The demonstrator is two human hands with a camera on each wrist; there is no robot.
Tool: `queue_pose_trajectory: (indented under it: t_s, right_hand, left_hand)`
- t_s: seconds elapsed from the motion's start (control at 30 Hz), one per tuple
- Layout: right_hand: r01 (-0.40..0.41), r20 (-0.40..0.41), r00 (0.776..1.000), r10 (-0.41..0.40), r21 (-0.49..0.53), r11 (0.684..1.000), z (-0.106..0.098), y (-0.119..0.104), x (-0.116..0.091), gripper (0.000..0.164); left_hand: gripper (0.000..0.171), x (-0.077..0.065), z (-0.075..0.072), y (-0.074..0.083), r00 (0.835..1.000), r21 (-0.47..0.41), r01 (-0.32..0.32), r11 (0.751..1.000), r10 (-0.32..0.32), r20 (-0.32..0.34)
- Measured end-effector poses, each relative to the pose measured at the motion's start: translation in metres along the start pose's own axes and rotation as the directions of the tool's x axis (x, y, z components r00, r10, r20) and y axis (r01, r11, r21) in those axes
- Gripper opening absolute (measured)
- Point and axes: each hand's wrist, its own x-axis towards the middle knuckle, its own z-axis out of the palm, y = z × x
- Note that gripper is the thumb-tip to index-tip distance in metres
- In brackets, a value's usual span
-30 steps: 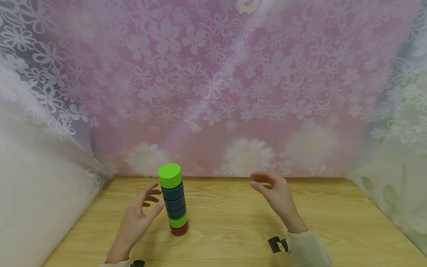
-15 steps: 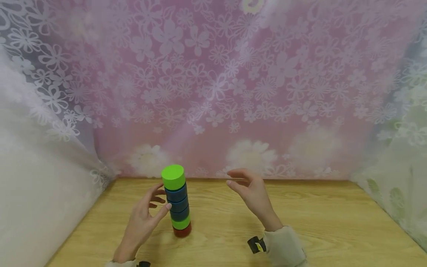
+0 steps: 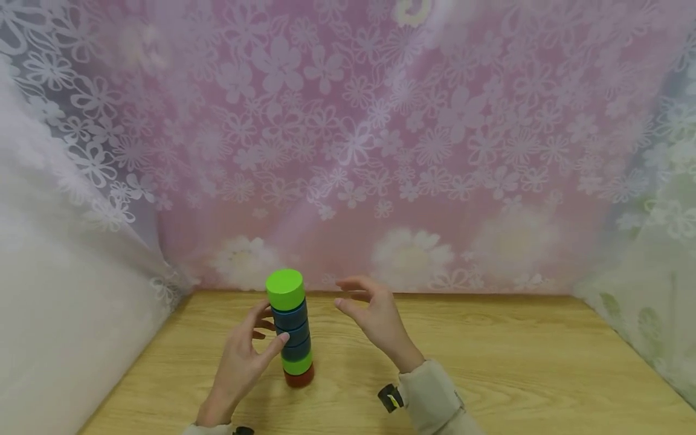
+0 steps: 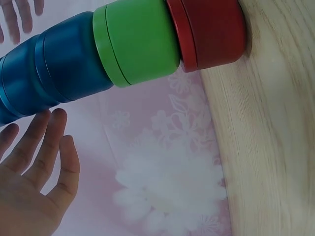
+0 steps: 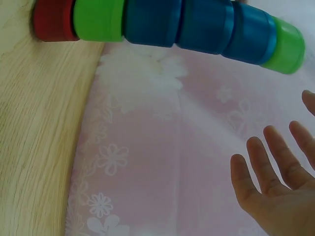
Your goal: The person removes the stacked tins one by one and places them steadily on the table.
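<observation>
While the left hand (image 3: 241, 356) curves loosely beside the cylinder stack (image 3: 296, 333), fingers parted, contact unclear, the right hand (image 3: 379, 315) hovers apart from it, fingers relaxed | stack stands upright on worktop (image 3: 489, 356), between both hands: red base, green, three blue, green top | floral cloth (image 3: 348, 139) hangs behind.

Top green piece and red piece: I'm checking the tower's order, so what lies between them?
Between the red piece and the top green piece sit a lower green piece and, above it, three blue pieces, as the right wrist view shows.
</observation>
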Motion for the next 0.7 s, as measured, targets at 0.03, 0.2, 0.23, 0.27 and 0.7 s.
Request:
queue_pose_trajectory:
  t_s: [0.03, 0.2, 0.23, 0.27, 0.7]
  right_hand:
    - [0.006, 0.004, 1.0, -0.006, -0.008, 1.0, 0.002, 0.0, 0.001, 0.028]
    - [0.053, 0.021, 0.998, -0.053, 0.005, 0.999, 0.009, 0.001, 0.005, 0.03]
    - [0.063, 0.026, 0.998, -0.064, 0.008, 0.998, 0.01, 0.0, 0.006, 0.031]
    - [0.071, 0.029, 0.997, -0.072, 0.011, 0.997, 0.012, 0.0, 0.006, 0.031]
    - [0.091, 0.092, 0.991, -0.098, 0.081, 0.993, 0.035, -0.015, 0.016, 0.038]
  left_hand:
    - [0.056, 0.0, 0.001, 0.0, 1.0, 0.001, 0.002, 1.0, -0.002, 0.001]
    - [0.057, -0.001, 0.003, 0.0, 1.0, 0.015, 0.021, 1.0, -0.021, -0.011]
    - [0.057, -0.001, 0.003, 0.0, 1.0, 0.019, 0.024, 1.0, -0.023, -0.014]
    - [0.057, -0.001, 0.004, 0.0, 1.0, 0.022, 0.025, 0.999, -0.025, -0.018]
    - [0.055, 0.001, 0.008, -0.001, 0.997, 0.026, 0.061, 0.998, -0.06, -0.051]
